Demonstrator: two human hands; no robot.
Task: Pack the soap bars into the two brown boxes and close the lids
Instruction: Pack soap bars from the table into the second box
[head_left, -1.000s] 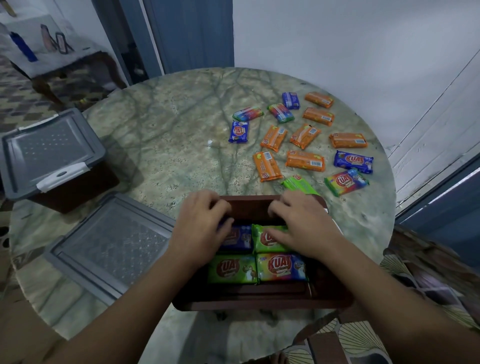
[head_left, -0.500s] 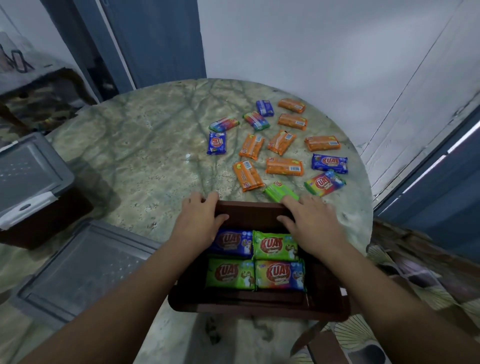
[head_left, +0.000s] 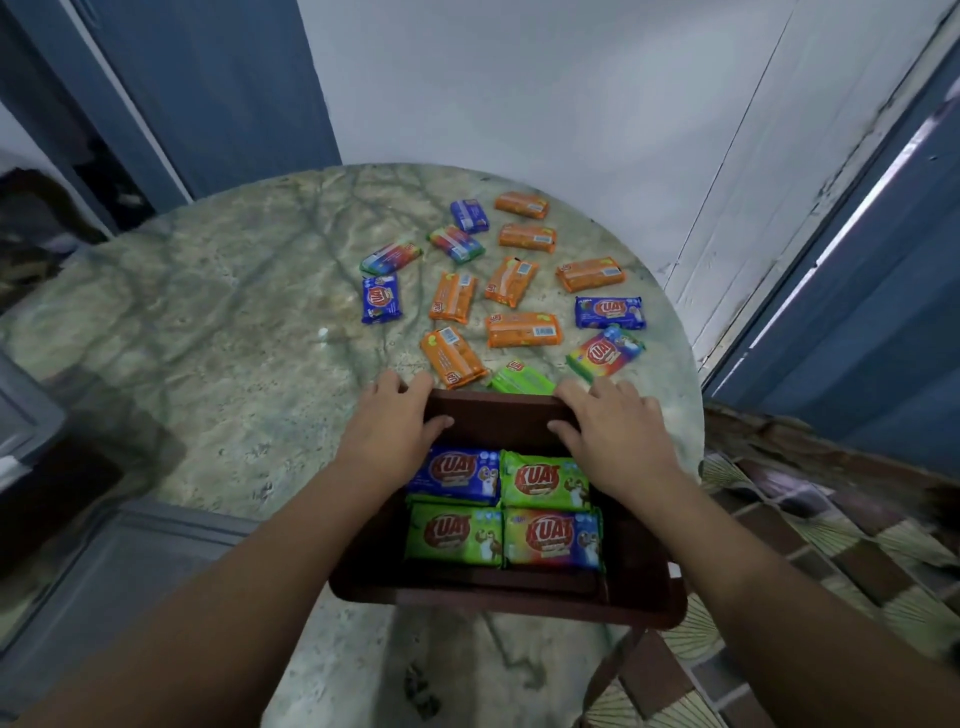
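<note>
Hands: left hand (head_left: 387, 431) | right hand (head_left: 615, 431) | fingers curled over brown box (head_left: 498, 597) far rim, gripping it

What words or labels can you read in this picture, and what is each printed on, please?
"KUAT": blue bar in the brown box
"KUAT": green bar beside it
"KUAT": near green bar
"KUAT": rainbow bar
"KUAT": rainbow bar on the table
Small print, barcodes and the orange bars: too blurred to read.
</note>
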